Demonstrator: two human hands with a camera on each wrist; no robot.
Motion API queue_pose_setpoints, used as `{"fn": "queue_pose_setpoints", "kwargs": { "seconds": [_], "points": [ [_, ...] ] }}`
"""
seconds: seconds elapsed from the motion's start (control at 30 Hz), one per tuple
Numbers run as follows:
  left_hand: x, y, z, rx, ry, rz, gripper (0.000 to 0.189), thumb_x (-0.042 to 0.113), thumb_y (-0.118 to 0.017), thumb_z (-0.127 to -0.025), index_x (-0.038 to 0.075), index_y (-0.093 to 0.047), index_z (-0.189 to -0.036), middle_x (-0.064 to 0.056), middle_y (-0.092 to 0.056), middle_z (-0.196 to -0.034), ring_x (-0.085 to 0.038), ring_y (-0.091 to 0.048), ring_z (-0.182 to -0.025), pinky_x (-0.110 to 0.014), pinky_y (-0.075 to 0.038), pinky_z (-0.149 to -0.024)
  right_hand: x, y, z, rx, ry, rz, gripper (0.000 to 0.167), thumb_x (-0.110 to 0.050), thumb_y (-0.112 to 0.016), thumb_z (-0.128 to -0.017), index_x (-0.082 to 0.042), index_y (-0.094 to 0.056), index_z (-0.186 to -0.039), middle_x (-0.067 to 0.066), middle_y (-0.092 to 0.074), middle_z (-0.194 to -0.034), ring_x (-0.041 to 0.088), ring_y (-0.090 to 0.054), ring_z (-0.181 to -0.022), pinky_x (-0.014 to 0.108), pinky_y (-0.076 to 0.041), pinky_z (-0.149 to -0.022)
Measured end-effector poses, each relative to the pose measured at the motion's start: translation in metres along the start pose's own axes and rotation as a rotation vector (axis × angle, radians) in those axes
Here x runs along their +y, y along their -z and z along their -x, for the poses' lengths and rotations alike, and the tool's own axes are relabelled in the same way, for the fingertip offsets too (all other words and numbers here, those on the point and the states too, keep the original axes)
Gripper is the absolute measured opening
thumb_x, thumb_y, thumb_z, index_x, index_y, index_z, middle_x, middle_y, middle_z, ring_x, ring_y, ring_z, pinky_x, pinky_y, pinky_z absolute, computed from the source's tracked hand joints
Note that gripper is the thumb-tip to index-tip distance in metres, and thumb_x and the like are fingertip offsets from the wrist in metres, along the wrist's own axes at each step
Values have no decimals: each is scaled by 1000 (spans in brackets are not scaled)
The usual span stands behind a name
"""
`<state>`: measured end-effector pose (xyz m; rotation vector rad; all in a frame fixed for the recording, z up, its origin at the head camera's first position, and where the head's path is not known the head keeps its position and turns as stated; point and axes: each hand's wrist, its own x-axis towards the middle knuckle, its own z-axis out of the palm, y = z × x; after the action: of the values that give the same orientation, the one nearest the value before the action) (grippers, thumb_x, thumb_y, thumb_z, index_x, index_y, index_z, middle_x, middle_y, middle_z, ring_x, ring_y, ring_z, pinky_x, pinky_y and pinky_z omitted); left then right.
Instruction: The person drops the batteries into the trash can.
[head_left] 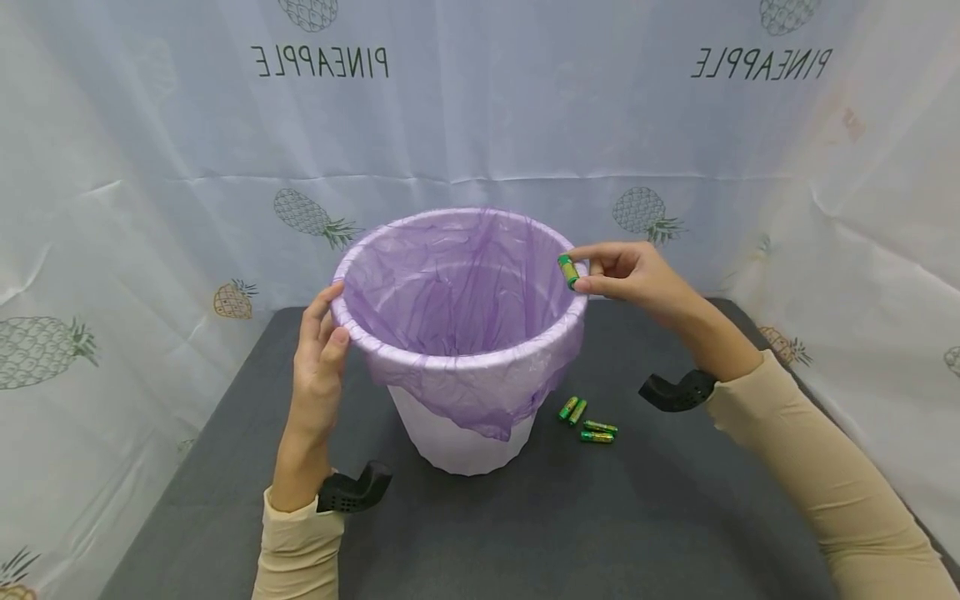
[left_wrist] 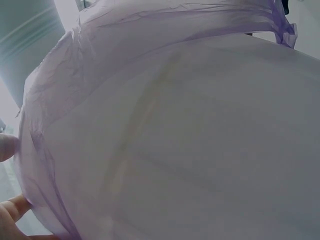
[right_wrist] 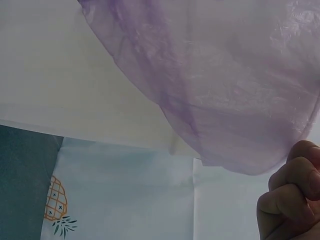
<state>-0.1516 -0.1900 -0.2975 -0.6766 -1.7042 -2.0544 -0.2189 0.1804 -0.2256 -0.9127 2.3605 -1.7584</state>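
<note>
A white trash can (head_left: 465, 442) lined with a purple plastic bag (head_left: 480, 308) stands upright on the dark table, the bag folded over its rim. My left hand (head_left: 318, 367) rests on the left side of the rim, thumb and fingertips against the bag's outside. At the right rim my right hand (head_left: 630, 275) pinches a small green and yellow battery (head_left: 568, 272) between thumb and index finger. In the right wrist view, curled fingers (right_wrist: 290, 200) show beside the bag's hanging edge; the battery is hidden there.
Several more green batteries (head_left: 597, 437) lie on the dark table (head_left: 645, 517), right of the trash can's base. A white curtain (head_left: 480, 108) printed with pineapples surrounds the table at the back and sides. Black wrist mounts (head_left: 678, 392) sit on both wrists.
</note>
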Motion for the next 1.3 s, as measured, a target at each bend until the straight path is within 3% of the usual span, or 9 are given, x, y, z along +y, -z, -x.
{"fn": "queue_pose_setpoints", "kwargs": {
  "seconds": [0.3,0.6,0.93,1.17,1.3],
  "points": [
    [-1,0,0,30,27,-8,46,16,-44,-96,16,-37,-143,-6,-50,-136,-11,-51,-118,-17,-40,-102,-2,-2,0,12,-17,21,30,-4,-63,-89,-23,-68,-113,-11,-46,-64,8,-34,-57,29,-30,-55],
    [-1,0,-1,-7,-5,-4,46,16,-43,-98,13,-36,-143,-4,-50,-136,-11,-50,-119,-17,-39,-102,-1,-3,1,10,6,14,31,-2,-61,-90,-17,-68,-116,-10,-46,-64,10,-32,-56,29,-29,-55],
    [-1,-1,-1,43,40,-25,49,17,-43,-96,14,-35,-144,-4,-50,-137,-10,-50,-119,-18,-40,-101,3,-1,3,51,38,-24,29,-1,-62,-89,-13,-69,-115,-10,-47,-63,10,-32,-55,29,-27,-53],
    [-5,1,-2,31,23,-4,47,16,-43,-96,14,-37,-142,-4,-52,-134,-10,-52,-116,-17,-41,-100,11,1,15,130,74,-61,33,4,-58,-89,-14,-69,-115,-9,-47,-64,11,-31,-56,31,-25,-54],
    [-5,-1,-2,32,2,19,46,16,-45,-96,13,-38,-142,-4,-54,-132,-10,-53,-115,-17,-41,-99,18,4,24,132,92,-73,36,5,-57,-90,-17,-68,-115,-10,-47,-64,12,-30,-56,33,-23,-53]
  ]
}}
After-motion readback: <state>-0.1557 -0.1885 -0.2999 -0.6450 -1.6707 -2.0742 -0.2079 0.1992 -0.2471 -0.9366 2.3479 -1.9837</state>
